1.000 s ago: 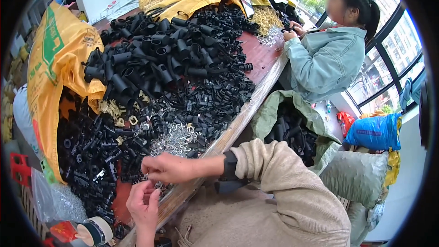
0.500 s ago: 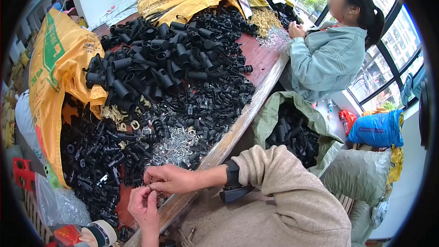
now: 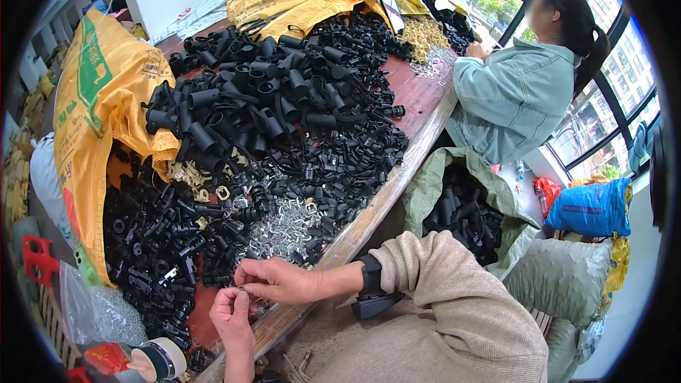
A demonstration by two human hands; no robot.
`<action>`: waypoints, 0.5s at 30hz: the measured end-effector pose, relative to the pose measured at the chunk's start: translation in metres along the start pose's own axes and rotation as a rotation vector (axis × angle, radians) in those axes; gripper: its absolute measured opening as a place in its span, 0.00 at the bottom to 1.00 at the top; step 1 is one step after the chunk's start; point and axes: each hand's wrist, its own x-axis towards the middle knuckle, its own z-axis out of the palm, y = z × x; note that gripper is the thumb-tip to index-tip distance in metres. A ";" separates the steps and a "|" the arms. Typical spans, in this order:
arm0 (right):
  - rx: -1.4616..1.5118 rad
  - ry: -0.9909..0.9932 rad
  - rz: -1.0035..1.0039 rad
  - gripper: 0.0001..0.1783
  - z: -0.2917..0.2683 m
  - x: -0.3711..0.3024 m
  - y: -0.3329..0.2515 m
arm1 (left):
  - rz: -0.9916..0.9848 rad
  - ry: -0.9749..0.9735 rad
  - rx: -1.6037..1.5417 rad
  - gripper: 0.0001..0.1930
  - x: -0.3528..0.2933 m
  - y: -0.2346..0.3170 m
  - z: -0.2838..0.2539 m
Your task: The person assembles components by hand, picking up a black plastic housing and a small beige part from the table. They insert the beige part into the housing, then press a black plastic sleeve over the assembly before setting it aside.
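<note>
My left hand [image 3: 233, 318] and my right hand [image 3: 275, 281] meet over the near edge of the table, fingertips pinched together. Whatever they pinch is too small and too covered by the fingers to name. Just beyond them lies a pile of small silvery metal clips [image 3: 284, 227]. Black plastic fittings [image 3: 167, 241] are heaped to the left of my hands. Farther back rises a large mound of black plastic tubes [image 3: 248, 92], some with straps. A few cream-coloured rings [image 3: 191, 177] sit between the heaps.
Orange woven sacks [image 3: 106, 92] stand at the table's left and back. A green sack [image 3: 415, 198] of black tubes stands right of the wooden table edge [image 3: 404, 184]. A co-worker in a pale denim jacket [image 3: 518, 92] works at the far right. A lidded cup [image 3: 167, 356] is at lower left.
The whole view has shifted slightly, with the scene moving right in the picture. My hands stay pinched together at the same place by the table edge.
</note>
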 end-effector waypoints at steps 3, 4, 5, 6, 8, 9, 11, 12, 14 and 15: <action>-0.336 0.050 -0.302 0.06 -0.001 -0.001 0.005 | -0.124 -0.012 -0.171 0.07 0.001 -0.003 0.001; -0.335 0.049 -0.303 0.06 -0.002 -0.001 0.006 | -0.123 -0.010 -0.170 0.07 0.001 -0.004 0.001; -0.429 0.031 -0.381 0.06 -0.003 -0.001 0.008 | -0.176 -0.012 -0.238 0.07 0.002 -0.003 0.002; -0.524 0.014 -0.457 0.06 -0.005 0.000 0.009 | -0.230 -0.015 -0.307 0.07 0.003 -0.003 0.002; -0.621 -0.003 -0.535 0.06 -0.005 0.000 0.009 | -0.282 -0.020 -0.376 0.07 0.003 -0.003 0.003; -0.538 0.004 -0.443 0.06 -0.005 0.000 0.009 | -0.275 -0.007 -0.379 0.07 0.003 -0.002 0.004; -0.372 0.019 -0.258 0.06 -0.004 0.001 0.008 | -0.263 0.015 -0.385 0.06 0.001 -0.002 0.004; -0.375 0.021 -0.258 0.06 -0.004 0.002 0.008 | -0.262 0.012 -0.386 0.06 0.001 -0.002 0.004; -0.170 0.037 -0.099 0.07 -0.005 0.005 0.007 | -0.170 0.009 -0.300 0.05 0.000 0.000 0.004; -0.067 0.045 -0.020 0.07 -0.006 0.006 0.007 | -0.124 0.007 -0.256 0.05 -0.001 0.000 0.004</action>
